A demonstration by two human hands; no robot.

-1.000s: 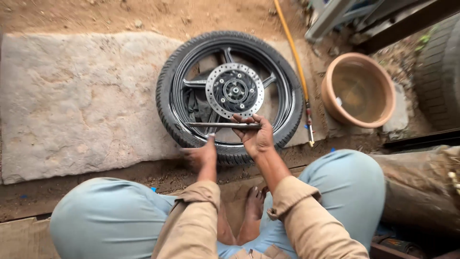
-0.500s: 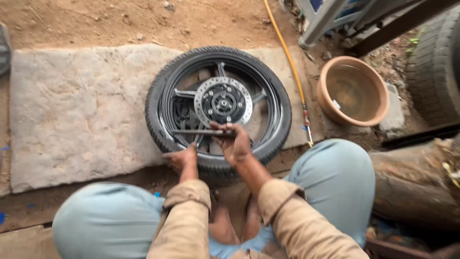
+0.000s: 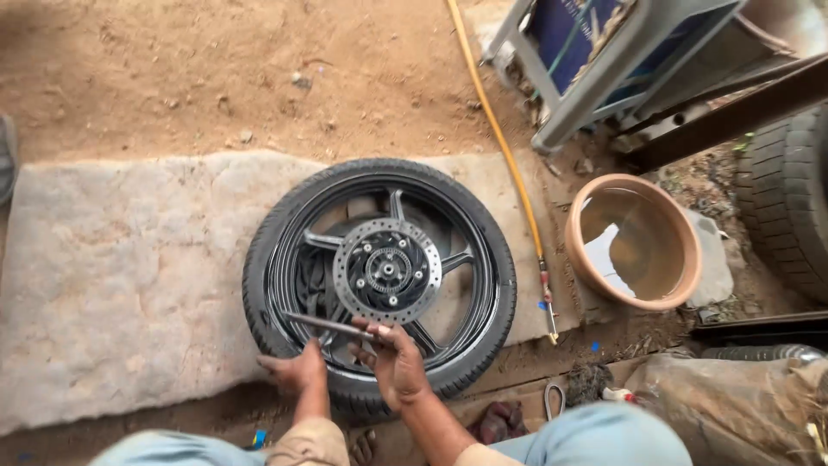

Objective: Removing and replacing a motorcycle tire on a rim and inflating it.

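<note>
Here the motorcycle wheel (image 3: 379, 285) lies flat on the stone slab (image 3: 129, 276), brake disc up. The right hand (image 3: 397, 362) has its grip clamped on a tyre lever (image 3: 328, 324); the left hand (image 3: 297, 373) presses open on the near tyre wall. The lever looks stiff, slim steel, best held by its right end; its long axis runs left-right across the near rim, tip pointing left.

The person wears a tan long-sleeved shirt, its cuffs pushed up a little above the wrists, and pale blue-grey trousers over both knees. The left hand (image 3: 296, 373) and right hand (image 3: 397, 364) are bare, without gloves, rings or watch. A bare foot shows between the knees.
</note>
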